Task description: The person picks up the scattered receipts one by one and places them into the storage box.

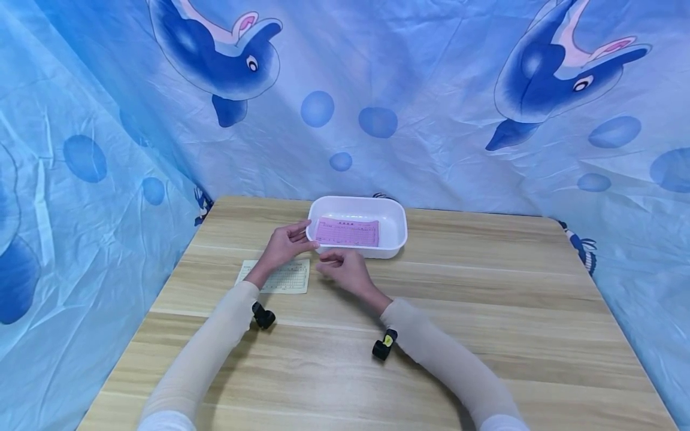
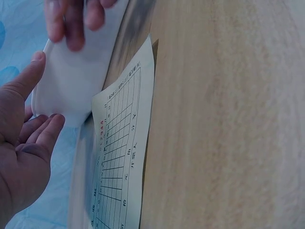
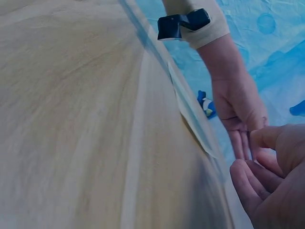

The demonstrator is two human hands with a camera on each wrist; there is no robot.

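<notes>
I am holding my left hand [image 1: 283,245] open just in front of the white tray [image 1: 396,236], fingers relaxed and reaching toward its near-left corner; in the head view the fingertips are lying at the rim, though I cannot tell whether they are actually touching it. My left hand is gripping nothing. In the left wrist view the palm [image 2: 21,157] is facing the tray's pale wall [image 2: 76,90], thumb raised, with a gap showing between them.

My right hand [image 1: 345,269] is hovering just beside the left, at about 4 o'clock from it, fingers loosely curled and holding nothing; in the right wrist view those fingers [image 3: 267,186] are hanging relaxed, close to the left hand's fingers [image 3: 240,143].

The pink slip [image 1: 347,231] is lying flat inside the tray, toward its near side, at about 1 o'clock from my left hand. A second sheet, the pale printed form [image 1: 280,276], is lying flat on the wooden table [image 1: 485,335] under my left wrist, at about 7 o'clock from the tray; the left wrist view is showing its ruled grid [image 2: 119,157] right beside the tray's base.

A blue dolphin-print cloth [image 1: 431,90] is hanging behind the table at 12 o'clock and along both sides.
</notes>
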